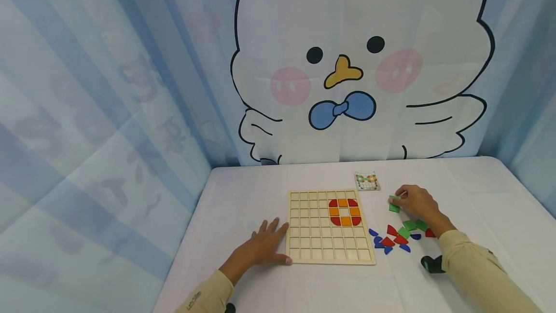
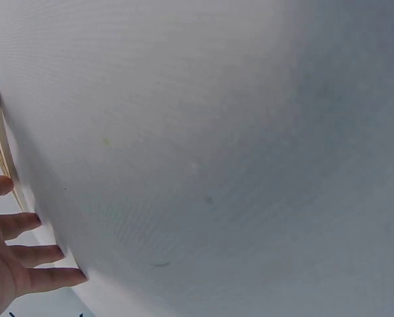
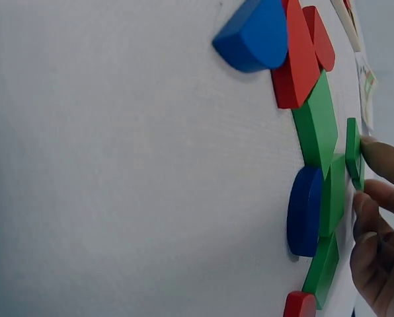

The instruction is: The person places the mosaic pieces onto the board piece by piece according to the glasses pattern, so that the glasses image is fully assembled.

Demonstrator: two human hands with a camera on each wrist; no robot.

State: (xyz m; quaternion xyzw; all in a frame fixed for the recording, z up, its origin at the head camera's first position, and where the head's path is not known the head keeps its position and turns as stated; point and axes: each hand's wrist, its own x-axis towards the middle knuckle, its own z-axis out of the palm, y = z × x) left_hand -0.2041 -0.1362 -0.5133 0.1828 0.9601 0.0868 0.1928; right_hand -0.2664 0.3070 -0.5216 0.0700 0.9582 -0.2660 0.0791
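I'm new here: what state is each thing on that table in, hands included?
Grid board: flat, partly filled.
Red and orange pieces: set in the board, forming a ring.
Green piece: pinched by the right hand.
Loose green, red and blue pieces: scattered right of the board.
Card: lying near the board's far right corner.
Left hand: fingers spread, touching the board's left edge.

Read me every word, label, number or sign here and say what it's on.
"Let's", apparently: on the left sleeve; the rest is too small to read.
Unreadable: a small dark mark on the right sleeve.
Unreadable: faint, blurred letters on the curtain at left.
Unreadable: any print on the small card, too tiny.
None visible: wooden board, loose pieces.
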